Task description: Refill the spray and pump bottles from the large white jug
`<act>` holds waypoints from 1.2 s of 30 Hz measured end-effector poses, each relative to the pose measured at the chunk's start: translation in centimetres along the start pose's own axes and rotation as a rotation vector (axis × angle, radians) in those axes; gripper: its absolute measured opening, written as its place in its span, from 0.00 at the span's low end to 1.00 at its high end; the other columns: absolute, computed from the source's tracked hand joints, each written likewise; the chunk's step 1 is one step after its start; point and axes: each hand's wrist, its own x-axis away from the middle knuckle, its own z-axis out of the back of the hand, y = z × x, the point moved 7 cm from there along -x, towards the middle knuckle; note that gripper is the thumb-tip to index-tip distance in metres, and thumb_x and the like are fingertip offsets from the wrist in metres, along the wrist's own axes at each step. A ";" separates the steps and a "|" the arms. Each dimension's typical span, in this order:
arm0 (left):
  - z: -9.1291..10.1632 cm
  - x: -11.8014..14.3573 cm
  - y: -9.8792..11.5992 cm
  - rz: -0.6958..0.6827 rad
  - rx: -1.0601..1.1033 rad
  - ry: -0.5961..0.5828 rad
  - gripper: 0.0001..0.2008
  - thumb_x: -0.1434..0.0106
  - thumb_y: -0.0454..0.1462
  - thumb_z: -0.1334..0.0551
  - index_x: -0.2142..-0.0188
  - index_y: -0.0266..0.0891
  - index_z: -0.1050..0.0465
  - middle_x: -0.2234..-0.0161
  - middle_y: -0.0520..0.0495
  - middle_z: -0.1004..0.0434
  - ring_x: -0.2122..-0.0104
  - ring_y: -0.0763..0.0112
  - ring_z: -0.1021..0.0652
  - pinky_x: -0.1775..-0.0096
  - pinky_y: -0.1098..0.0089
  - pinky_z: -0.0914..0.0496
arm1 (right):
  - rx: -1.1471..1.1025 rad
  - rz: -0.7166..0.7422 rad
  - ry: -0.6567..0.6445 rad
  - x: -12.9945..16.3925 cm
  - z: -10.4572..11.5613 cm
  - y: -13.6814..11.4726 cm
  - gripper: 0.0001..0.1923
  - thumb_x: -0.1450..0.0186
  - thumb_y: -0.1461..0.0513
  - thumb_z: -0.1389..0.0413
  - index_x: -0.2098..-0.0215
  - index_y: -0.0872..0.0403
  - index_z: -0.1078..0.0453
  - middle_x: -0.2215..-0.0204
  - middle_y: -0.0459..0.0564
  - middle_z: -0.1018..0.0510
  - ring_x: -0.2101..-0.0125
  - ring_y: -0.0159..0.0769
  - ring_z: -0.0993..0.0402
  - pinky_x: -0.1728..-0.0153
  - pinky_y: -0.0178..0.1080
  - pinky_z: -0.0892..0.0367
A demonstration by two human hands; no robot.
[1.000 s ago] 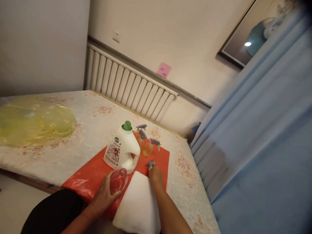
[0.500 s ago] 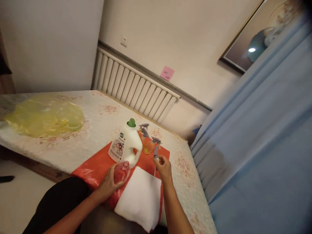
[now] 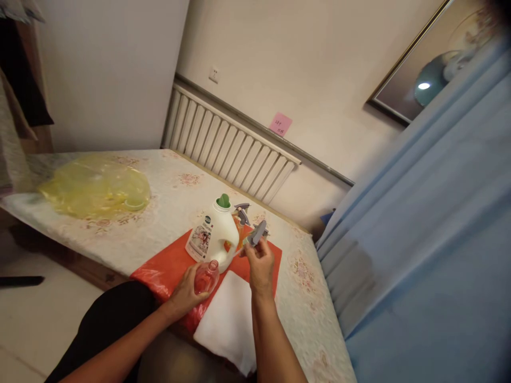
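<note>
A: Sprayer (image 3: 256, 234) is sitting pinched in the right hand (image 3: 260, 264), raised over the red mat (image 3: 167, 266), just right of the white jug (image 3: 215, 239). Left hand (image 3: 187, 290) is wrapping around the pink bottle (image 3: 206, 276) standing on the mat's near edge, beside the white towel (image 3: 229, 324).

B: How is it going to handle?

A: I'm judging it light and stiff, hard plastic, with a thin dip tube that's probably bending easily. Gripping it by the collar below the trigger is looking safest. The bottle is looking light and thin-walled too, perhaps slippery, so holding its belly is making sense.

B: Anything differing from a second ago?

A: Yes, the sprayer was lying on the mat under the right fingers then; now it's being lifted clear. The bottle is staying put.
</note>
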 end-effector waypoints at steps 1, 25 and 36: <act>-0.1 0.0 0.0 -0.004 0.001 0.001 0.37 0.49 0.35 0.35 0.41 0.42 0.47 0.42 0.39 0.36 0.40 0.53 0.33 0.38 0.49 0.39 | 0.001 -0.001 -0.003 -0.1 -0.5 0.3 0.10 0.41 0.57 0.41 0.64 0.55 0.30 0.74 0.45 0.26 0.76 0.31 0.30 0.72 0.35 0.30; 0.1 0.1 -0.2 -0.002 0.036 0.053 0.36 0.51 0.36 0.33 0.42 0.41 0.42 0.43 0.39 0.33 0.41 0.51 0.31 0.40 0.48 0.37 | 0.305 -0.045 -0.264 3.3 -5.1 9.7 0.11 0.44 0.66 0.45 0.64 0.53 0.24 0.66 0.47 0.20 0.66 0.37 0.24 0.62 0.37 0.30; -0.1 0.1 -0.1 -0.016 0.033 0.039 0.36 0.48 0.38 0.33 0.41 0.43 0.45 0.44 0.40 0.34 0.41 0.51 0.32 0.40 0.47 0.38 | 0.354 -0.065 -0.114 4.0 -4.8 10.5 0.09 0.46 0.62 0.41 0.66 0.54 0.29 0.68 0.47 0.22 0.70 0.35 0.27 0.66 0.36 0.31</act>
